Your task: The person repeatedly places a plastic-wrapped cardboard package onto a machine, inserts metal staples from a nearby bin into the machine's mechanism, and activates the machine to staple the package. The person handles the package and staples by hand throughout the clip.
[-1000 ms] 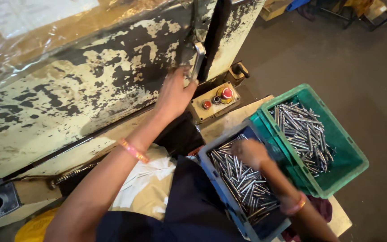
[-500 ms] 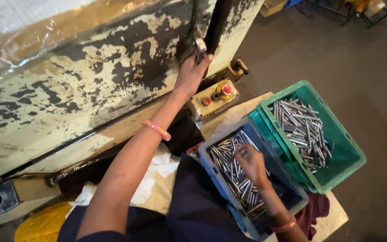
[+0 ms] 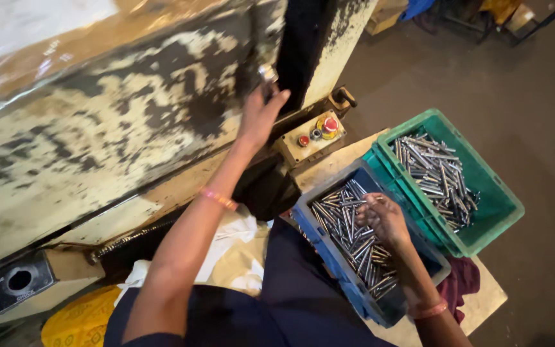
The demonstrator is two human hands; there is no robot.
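Left hand (image 3: pixel 261 115) up at the dark slot of the chipped cream press (image 3: pixel 97 148), fingers wrapped on a small metal part (image 3: pixel 268 72); right hand (image 3: pixel 383 218) curled over steel pins (image 3: pixel 354 238) in the blue crate (image 3: pixel 329 257), hold unclear. Best to seat squarely, fingers clear.

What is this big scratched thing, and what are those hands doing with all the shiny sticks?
The picture comes from a camera on a person's head, looking down at their own arms. The big thing is an old machine with cream paint flaking off. The left hand reaches up to a small metal part on it. The right hand rests in a blue bin full of short metal rods. Beside it, a green bin holds more rods. Between the machine and the bins sits a little box with buttons.
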